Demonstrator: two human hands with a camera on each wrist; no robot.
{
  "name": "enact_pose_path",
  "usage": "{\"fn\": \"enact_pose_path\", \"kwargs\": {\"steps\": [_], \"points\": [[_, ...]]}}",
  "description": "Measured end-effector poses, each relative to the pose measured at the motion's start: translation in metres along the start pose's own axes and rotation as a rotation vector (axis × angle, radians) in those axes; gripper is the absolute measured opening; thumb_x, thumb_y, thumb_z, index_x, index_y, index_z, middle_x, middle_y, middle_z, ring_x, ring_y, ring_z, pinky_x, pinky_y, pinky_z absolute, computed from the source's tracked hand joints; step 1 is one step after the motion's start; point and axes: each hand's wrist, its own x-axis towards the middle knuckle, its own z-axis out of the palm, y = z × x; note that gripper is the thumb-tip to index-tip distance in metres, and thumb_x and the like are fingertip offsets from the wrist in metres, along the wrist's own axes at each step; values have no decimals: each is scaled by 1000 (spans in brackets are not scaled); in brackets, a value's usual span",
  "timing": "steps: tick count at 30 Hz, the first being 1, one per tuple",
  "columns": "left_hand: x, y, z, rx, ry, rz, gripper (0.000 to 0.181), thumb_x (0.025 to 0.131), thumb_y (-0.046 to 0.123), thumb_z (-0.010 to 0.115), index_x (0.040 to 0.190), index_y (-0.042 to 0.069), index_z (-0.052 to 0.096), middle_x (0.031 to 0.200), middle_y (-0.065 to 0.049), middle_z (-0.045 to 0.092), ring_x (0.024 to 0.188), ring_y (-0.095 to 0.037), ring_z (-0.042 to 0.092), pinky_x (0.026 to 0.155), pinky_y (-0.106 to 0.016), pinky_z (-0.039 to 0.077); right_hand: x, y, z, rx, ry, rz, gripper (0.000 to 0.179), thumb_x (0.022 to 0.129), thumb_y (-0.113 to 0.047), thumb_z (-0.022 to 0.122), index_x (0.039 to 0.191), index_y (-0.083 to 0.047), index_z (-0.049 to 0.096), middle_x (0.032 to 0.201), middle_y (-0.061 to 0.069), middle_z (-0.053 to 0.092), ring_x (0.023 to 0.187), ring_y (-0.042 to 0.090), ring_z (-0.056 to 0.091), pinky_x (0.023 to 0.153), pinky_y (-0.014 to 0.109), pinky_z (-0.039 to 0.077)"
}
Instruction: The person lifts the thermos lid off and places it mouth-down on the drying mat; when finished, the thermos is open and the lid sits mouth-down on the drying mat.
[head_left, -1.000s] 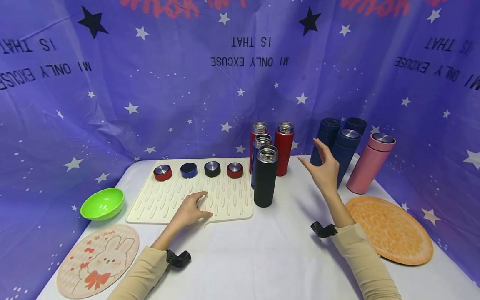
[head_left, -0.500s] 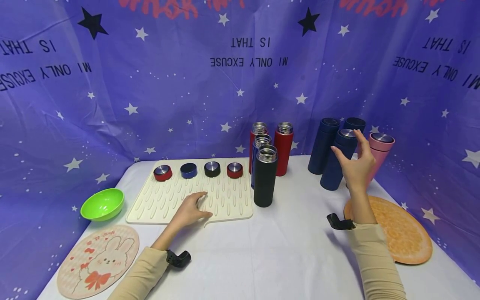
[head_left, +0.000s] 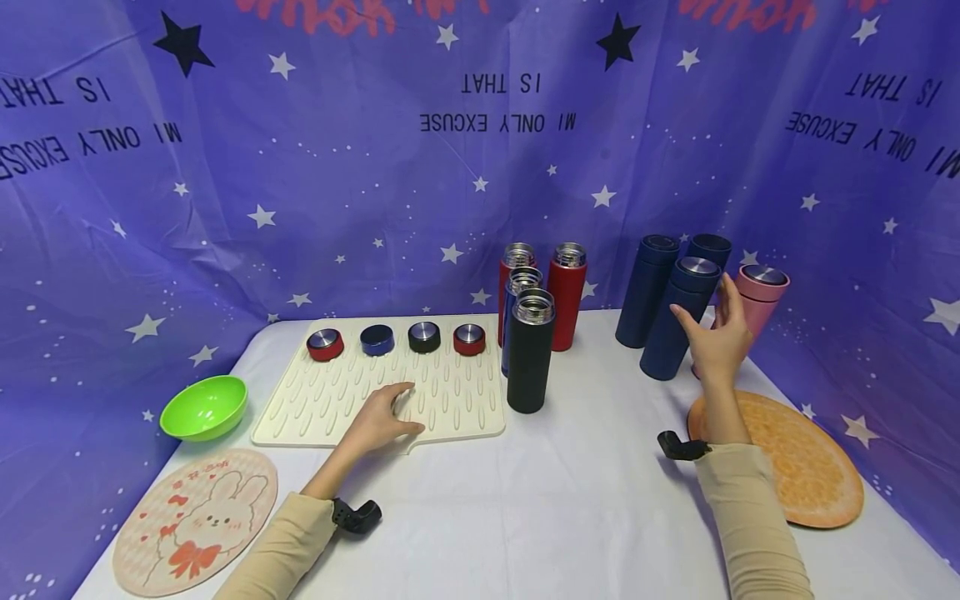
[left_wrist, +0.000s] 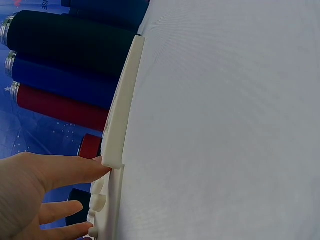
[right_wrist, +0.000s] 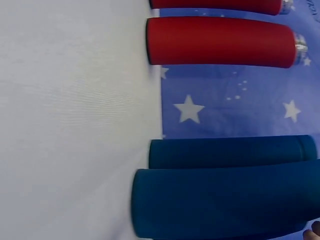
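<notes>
Right hand (head_left: 720, 342) around front, tall, dark blue, cylindrical bottle (head_left: 669, 331)

Curves about its upper part, upright just beside pink cylindrical bottle (head_left: 763, 293); cannot surely tell if gripping. Has left hand (head_left: 375, 422) curved wide, at near edge of cream, flat, ridged tray (head_left: 459, 422).

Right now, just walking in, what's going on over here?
A person's right hand is at the front dark blue bottle, which stands with its lid on; the fingers are curved about its upper part, but I can't tell whether they touch it. The left hand is at the near edge of the white board. Along that board's far side sit four loose lids, and four lidless bottles stand upright by its right end.
</notes>
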Motion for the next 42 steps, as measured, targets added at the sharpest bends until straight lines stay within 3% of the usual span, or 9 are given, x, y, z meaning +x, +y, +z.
{"fn": "enact_pose_path", "kwargs": {"steps": [8,16,23,27,32,35,39,42], "points": [[0,-1,1,3,-2,7,76,69,15,87,133,-7,51,132,-27,52,125,-45,45,106,-54,36,-8,27,3,47,-63,122,87,74,2,80,149,-10,37,146,19,43,134,28,41,112,38,30],[0,0,1,8,-9,0,76,69,16,86,133,-6,51,133,-28,52,125,-45,45,106,-54,35,-11,43,5,-13,-50,132,89,75,3,80,150,-11,35,144,21,43,132,32,43,110,41,35],[-1,-1,1,12,-11,-7,75,70,18,86,133,-5,52,133,-27,52,125,-44,45,106,-54,35,-5,71,10,-17,7,122,92,70,-1,86,147,-24,41,141,14,50,128,23,49,107,36,39],[-1,0,0,19,-9,-5,74,70,17,86,133,-5,52,132,-27,52,125,-44,45,106,-54,36,-4,57,13,-14,19,102,92,68,-1,86,146,-22,43,139,13,51,126,21,50,105,37,41],[0,2,-1,11,-17,-4,73,71,17,85,132,-5,53,132,-27,52,125,-44,44,107,-54,35,-4,8,14,-4,54,39,86,68,1,86,144,-12,46,136,14,54,123,21,54,99,34,47],[0,3,-2,14,-28,-5,71,72,17,85,132,-5,53,132,-26,52,125,-44,44,106,-54,35,-4,-13,14,54,61,31,84,68,0,86,142,-12,49,131,15,57,118,19,58,96,30,49],[0,5,-7,29,-29,22,67,75,18,83,132,-1,55,132,-24,54,124,-43,46,105,-54,36,2,-14,14,136,44,28,84,66,1,87,140,-16,51,130,12,60,115,18,60,96,27,48],[-1,9,-17,16,0,61,62,77,18,82,131,1,57,131,-22,55,124,-41,47,105,-53,37,4,-17,15,140,8,3,83,66,0,87,140,-17,52,132,7,59,117,18,58,97,28,48]]}}
